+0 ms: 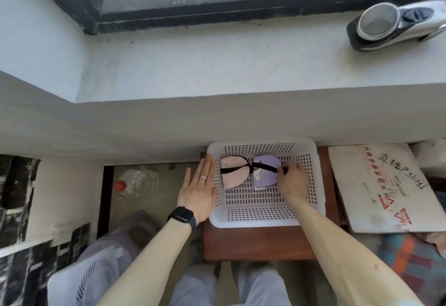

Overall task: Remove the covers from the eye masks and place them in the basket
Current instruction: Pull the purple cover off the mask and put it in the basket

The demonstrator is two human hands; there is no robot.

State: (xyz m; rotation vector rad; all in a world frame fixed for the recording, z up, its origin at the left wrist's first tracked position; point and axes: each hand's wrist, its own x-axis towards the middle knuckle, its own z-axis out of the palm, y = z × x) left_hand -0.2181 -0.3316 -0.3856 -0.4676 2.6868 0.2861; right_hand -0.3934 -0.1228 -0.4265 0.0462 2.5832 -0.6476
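On the far half of the reddish-brown wooden worktop [260,243], the white perforated plastic basket [265,219] is holding the pink and purple fabric eye masks [251,171] near its far wall. The left hand [200,185], released and flat, is bracing the basket's left wall; the right hand [290,180] is pinching the black elastic strap [265,167]. Likely placing step: letting go comes next.

Left wrist carries a black watch [182,214] on a dark band. Left hand [198,190] bears a thin ring [204,177]. Trousers [193,288] are pale grey.
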